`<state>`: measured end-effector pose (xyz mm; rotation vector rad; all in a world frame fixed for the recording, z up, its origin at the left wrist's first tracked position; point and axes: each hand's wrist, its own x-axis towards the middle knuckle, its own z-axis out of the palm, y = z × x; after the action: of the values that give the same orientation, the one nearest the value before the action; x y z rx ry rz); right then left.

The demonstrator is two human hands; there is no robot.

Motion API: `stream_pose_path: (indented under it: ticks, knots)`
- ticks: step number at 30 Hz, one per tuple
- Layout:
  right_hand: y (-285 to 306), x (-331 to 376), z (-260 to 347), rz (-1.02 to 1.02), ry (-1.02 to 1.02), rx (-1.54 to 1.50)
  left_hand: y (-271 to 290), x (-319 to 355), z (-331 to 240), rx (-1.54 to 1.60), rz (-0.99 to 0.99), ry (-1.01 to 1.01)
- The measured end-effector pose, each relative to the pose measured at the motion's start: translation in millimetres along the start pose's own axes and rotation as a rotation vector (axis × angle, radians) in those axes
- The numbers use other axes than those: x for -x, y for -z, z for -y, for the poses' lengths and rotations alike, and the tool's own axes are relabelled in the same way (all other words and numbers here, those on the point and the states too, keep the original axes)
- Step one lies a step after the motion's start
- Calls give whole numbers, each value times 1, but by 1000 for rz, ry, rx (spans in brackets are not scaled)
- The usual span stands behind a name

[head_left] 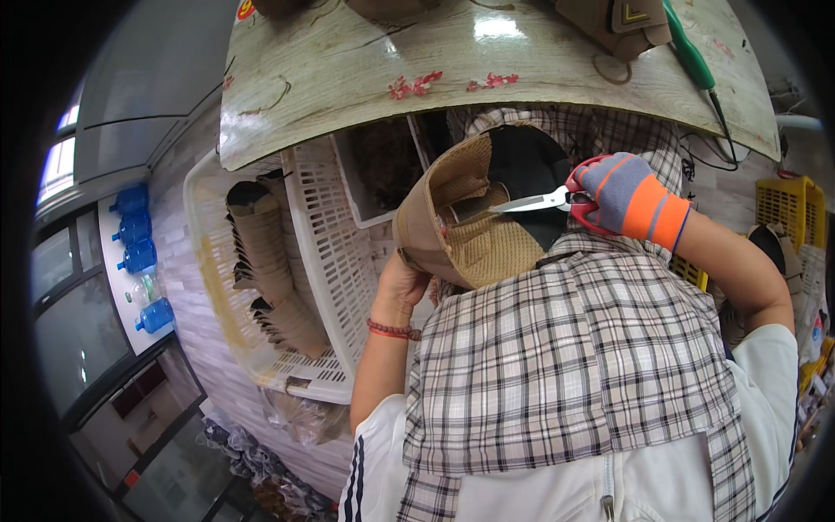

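Gripping the red-handled steel scissors (544, 202) in a closed, gloved right hand (631, 198), blades pointing left into the tan woven shoe upper (461, 217), the person clasps that upper from below with the bare left hand (402, 287), beside a white plastic crate (322, 235) of stacked uppers.

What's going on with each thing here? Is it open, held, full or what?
Tan shoe upper: held up by the left hand.
Scissors: gripped in the gloved right hand, tips inside the upper; blades look nearly shut.
White basket: stacked with tan uppers.
Green screwdriver: lying on the table.
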<state>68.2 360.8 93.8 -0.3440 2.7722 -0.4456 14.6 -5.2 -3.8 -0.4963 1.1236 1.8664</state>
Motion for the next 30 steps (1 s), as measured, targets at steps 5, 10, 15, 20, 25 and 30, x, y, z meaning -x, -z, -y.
stream_pose_path:
  ticks: [5,10,15,20,25,30]
  knots:
    - [-5,-9,8,-77,127,-69,-3,2,-1,3,-32,6]
    - [2,-8,-3,-28,-30,-75,-4,5,-3,-23,-39,-3]
    - [4,-25,5,-41,57,-37,-7,4,-2,-34,-57,-21]
    - [1,-18,-6,-13,100,-61,-14,8,1,11,-40,-40]
    - [-5,-37,8,139,84,-19,-13,7,3,-9,-11,-35]
    - [11,-42,18,454,-74,0,-19,11,-1,-2,-28,2]
